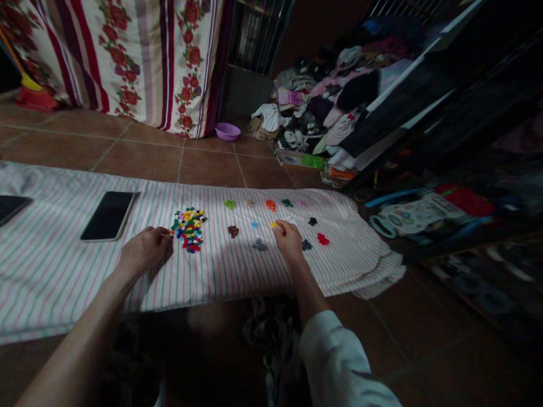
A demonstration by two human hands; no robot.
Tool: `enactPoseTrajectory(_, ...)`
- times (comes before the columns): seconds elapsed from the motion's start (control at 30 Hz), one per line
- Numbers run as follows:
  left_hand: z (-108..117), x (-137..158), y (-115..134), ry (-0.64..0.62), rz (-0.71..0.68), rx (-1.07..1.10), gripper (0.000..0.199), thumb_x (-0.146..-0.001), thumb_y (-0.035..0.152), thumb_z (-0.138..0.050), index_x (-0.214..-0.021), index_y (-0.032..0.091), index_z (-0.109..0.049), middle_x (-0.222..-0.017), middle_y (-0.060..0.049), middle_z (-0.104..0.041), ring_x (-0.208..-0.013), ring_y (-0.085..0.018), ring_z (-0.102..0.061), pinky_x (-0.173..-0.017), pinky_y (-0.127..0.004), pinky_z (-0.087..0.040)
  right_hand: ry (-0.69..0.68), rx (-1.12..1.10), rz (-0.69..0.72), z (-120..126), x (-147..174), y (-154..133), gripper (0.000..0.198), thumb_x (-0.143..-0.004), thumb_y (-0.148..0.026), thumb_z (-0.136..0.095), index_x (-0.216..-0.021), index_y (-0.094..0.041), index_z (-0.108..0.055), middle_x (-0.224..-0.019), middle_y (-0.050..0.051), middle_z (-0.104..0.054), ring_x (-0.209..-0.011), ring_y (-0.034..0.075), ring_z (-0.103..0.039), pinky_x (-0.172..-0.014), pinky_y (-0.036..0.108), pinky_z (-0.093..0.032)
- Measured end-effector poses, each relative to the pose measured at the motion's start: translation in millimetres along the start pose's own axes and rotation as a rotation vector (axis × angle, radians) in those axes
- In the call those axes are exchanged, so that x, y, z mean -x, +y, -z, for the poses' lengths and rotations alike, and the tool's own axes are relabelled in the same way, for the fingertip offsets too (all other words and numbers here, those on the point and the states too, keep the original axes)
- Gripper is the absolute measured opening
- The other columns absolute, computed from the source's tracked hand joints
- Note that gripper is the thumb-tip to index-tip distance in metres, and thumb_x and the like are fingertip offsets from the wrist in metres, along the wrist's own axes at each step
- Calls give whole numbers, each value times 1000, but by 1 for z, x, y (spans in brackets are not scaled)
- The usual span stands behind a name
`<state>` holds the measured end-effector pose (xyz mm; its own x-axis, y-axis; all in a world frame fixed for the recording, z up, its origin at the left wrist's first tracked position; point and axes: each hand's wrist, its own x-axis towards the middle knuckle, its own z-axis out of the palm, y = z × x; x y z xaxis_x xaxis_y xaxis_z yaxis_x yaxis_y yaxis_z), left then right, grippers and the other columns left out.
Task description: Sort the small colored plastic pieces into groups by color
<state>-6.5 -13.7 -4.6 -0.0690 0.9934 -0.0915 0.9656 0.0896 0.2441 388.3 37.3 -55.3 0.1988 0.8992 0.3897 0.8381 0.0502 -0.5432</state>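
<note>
A mixed heap of small coloured pieces (189, 229) lies on the striped cloth (229, 277); their exact kind is too small to tell. At its left edge, my left hand (146, 249) is closed in a pinch, with an orange speck by the fingertips. My right hand (289, 240) pinches at small yellow pieces (274, 224). Around it are little single-colour groups: light green (229, 204), beige (250, 203), orange (270, 204), dark green (287, 203), pink (302, 203), black (313, 221), red (323, 239), dark blue-grey (306, 245), grey (259, 245), brown (233, 231) and light blue (254, 224).
A phone (108, 216) lies left of the heap, and another dark device (12, 208) sits at the far left. Beyond the cloth are a purple basin (228, 131), a floral curtain (144, 62) and piled clothes (322, 96). A red dustpan (37, 98) stands at back left.
</note>
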Motion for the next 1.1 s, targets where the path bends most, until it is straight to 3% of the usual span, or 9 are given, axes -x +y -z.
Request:
enactPoseTrajectory(0.4,-3,-3,-3,-18,0,15,52,-90,44,-28,-114,18,-66,-105,-14,-68,-92,-28,-68,-79,-37,-52,-9,-1,-13,-3,-5,-1,31,-77,-25,-48,-93,-17,-73,-90,10,-69,-85,24,-61,-84,38,-49)
enactPoseTrajectory(0.63,-3,-3,-2,-18,8,21,54,-89,45,-27,-114,17,-66,-105,-15,-68,-91,-29,-68,-77,-38,-51,-10,-75,-7,0,-6,-4,33,-77,-26,-49,-101,-18,-71,-93,8,-70,-83,21,-63,-84,35,-50)
enactPoseTrajectory(0.83,-2,-4,-1,-12,11,9,52,-88,45,-28,-112,18,-67,-101,-15,-69,-87,-29,-67,-74,-38,-50,-9,14,-42,2,-6,1,37,-77,-29,-54,-107,-15,-70,-102,12,-69,-82,22,-61,-84,37,-50)
enactPoseTrajectory(1.1,-3,-3,-4,-12,-8,36,53,-89,46,-27,-113,17,-66,-104,-15,-69,-90,-29,-67,-76,-37,-50,-91,11,81,-6,-8,10,33,-80,-32,-55,-104,-18,-72,-102,10,-69,-89,23,-61,-89,39,-48)
